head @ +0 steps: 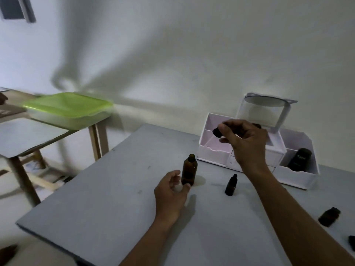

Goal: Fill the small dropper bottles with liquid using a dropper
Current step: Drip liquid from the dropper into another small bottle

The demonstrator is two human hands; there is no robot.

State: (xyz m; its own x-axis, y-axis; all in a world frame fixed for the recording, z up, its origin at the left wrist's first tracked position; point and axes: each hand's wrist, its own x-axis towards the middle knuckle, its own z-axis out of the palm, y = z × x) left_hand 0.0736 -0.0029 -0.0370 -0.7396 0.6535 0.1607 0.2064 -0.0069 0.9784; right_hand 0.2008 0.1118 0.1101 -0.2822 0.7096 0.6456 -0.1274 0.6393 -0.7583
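Observation:
An uncapped amber bottle [189, 170] stands upright on the grey table [107, 217]. My left hand [171, 192] rests on the table at its base, fingers curled loosely and touching its foot. My right hand [243, 140] is raised above the table, pinching a small dark cap [217, 132] between thumb and fingertips. A small dark dropper bottle [231, 185] with its cap on stands to the right of the amber bottle. Another small amber bottle [329, 216] lies on its side near the right edge.
A white organiser box [209, 148] with compartments and a tilted mirror stands at the back right, holding a larger dark bottle [299, 159]. A green-lidded container [67, 110] sits on a side table to the left. A dark object [352, 242] shows at the right edge.

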